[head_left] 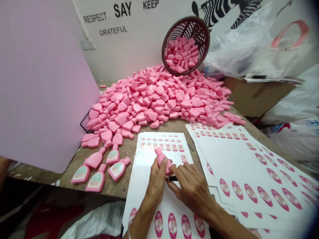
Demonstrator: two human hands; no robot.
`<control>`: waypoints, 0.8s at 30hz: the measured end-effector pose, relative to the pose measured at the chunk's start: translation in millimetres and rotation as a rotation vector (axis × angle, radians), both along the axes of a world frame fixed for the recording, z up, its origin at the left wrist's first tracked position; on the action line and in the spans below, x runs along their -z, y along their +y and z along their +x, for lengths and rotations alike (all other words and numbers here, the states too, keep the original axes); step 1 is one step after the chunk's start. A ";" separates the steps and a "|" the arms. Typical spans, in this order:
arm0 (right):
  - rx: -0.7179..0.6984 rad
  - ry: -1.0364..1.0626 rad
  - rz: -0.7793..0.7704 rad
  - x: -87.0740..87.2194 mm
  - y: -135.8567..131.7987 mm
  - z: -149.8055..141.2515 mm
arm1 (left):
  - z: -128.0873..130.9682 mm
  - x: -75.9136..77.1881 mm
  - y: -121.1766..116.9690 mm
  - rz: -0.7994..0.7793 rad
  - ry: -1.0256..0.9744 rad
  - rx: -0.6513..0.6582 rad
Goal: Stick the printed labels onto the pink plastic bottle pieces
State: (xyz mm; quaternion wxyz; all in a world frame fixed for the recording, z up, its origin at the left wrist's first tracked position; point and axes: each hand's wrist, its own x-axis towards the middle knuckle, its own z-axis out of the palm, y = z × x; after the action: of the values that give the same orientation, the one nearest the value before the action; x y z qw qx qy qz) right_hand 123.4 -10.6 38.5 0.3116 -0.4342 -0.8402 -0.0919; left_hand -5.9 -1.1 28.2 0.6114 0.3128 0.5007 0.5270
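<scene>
A small pink plastic bottle (160, 156) is in my left hand (155, 184), its neck pointing up and left over a sticker sheet (142, 196). My right hand (193, 186) is closed, its fingertips at the bottle's lower side. A slim black-handled tool (171, 178) sticks out from under the right fingers; its tip is hidden. The sheet carries small labels in rows near its top and pink oval stickers (172, 225) along its lower part. To the left lie several bottles with pale green labels, one labelled bottle (96, 179) nearest the table edge.
A large heap of pink bottles (159, 96) covers the back of the table, below a tipped brown basket (206, 43). More sticker sheets (231, 159) overlap at right. A pink panel (45, 83) stands at left. A cardboard box (261, 96) and plastic bags (239, 46) are at back right.
</scene>
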 end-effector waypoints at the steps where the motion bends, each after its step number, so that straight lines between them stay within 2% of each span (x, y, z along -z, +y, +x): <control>1: 0.038 0.064 -0.098 3.8 -4.6 6.3 | -4.6 1.4 -4.7 -0.005 -0.004 -0.007; 4: 0.230 0.184 -0.487 17.8 -12.0 34.9 | -27.1 6.6 -18.7 -0.007 0.020 0.005; 6: 0.408 0.128 -0.683 25.8 -21.3 51.7 | -40.1 11.9 -27.0 -0.038 0.065 0.008; 9: 0.644 0.015 -0.808 27.6 -45.0 61.1 | -46.3 21.9 -34.8 -0.076 0.101 -0.042; 13: 0.765 -0.025 -0.998 20.4 -77.4 57.5 | -38.6 31.7 -36.1 -0.071 0.114 -0.136; 16: 0.749 0.082 -1.059 23.8 -92.2 59.2 | -34.0 33.5 -35.4 -0.065 0.110 -0.137; 20: 0.716 0.440 -1.015 33.1 -99.1 63.0 | -29.4 32.8 -35.5 -0.035 0.085 -0.118; 24: 0.725 0.677 -0.981 27.7 -98.4 57.6 | -20.0 29.1 -35.6 -0.009 0.048 -0.065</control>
State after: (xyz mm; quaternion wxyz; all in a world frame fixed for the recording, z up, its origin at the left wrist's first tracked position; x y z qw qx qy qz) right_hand 181.0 -109.0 10.8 0.2739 -0.7827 -0.4433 0.3403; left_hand -25.9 -36.7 -0.9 0.5830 0.3063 0.5273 0.5368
